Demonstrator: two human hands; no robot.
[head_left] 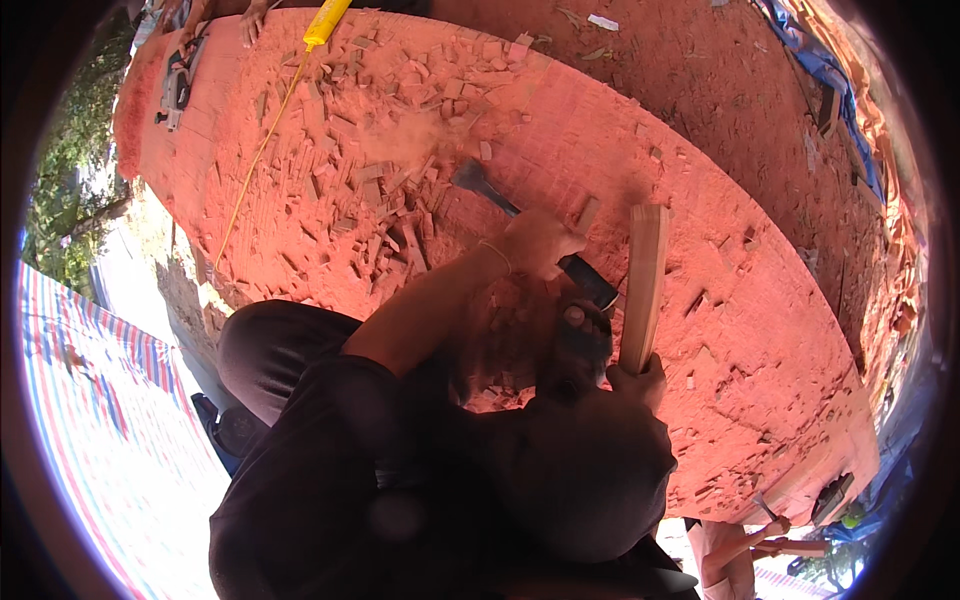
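Note:
My left hand (pixel 540 245) is closed around the middle of a dark tool with a flared flat blade (pixel 484 186). The blade points to the far left, and a black blocky end (pixel 590 283) sticks out on the near right side of my fist. The tool's exact kind does not show. My right hand (pixel 642 382) grips the near end of a long squared wooden strip (pixel 645 285), which stretches away from me. Beside its left edge is the tool's black end; whether the two touch, I cannot tell. A loose wood offcut (pixel 587 215) lies just past my left hand.
Offcuts (pixel 375 190) and dust cover a broad reddish surface (pixel 590 130) with a curved edge. A power tool (pixel 175 88) and a yellow tube-like thing (pixel 326 22) with a cord lie far left. Another person's hand (pixel 253 22) shows there; a co-worker (pixel 730 555) holds wood at near right.

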